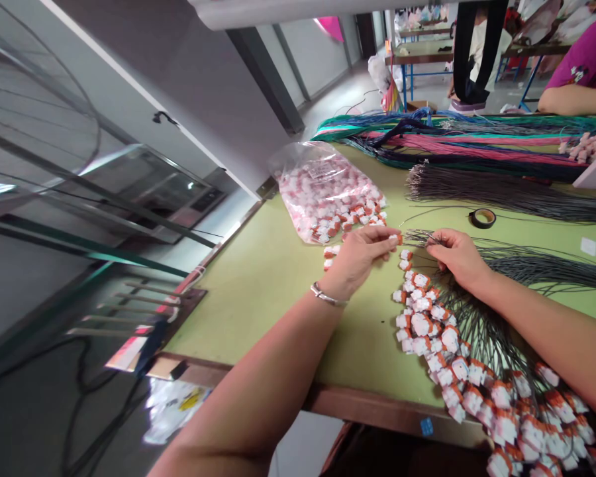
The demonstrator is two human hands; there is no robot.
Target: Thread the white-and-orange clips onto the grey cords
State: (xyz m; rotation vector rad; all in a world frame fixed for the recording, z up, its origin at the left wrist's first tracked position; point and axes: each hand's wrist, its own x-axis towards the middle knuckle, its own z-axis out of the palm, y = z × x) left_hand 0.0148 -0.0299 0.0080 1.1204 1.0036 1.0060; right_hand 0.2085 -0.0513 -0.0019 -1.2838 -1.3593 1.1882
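Note:
My left hand (pixel 361 255) pinches a small white and orange connector (pixel 395 237) between thumb and fingertips. A metal bracelet sits on that wrist. My right hand (pixel 454 255) is closed on the ends of thin dark grey wires (pixel 541 268) that fan out to the right. Between and below my hands lies a long heap of several connectors (pixel 444 348) with wires fitted, trailing toward the table's near edge. A clear plastic bag of loose connectors (pixel 322 192) lies just beyond my left hand, with a few spilled beside it.
The green table (pixel 268 278) has a wooden front edge. A roll of black tape (pixel 483 217) lies past my right hand. Bundles of coloured wires (pixel 467 142) cover the far side. Another person's arm (pixel 576 99) rests at the far right. Metal racks stand on the left.

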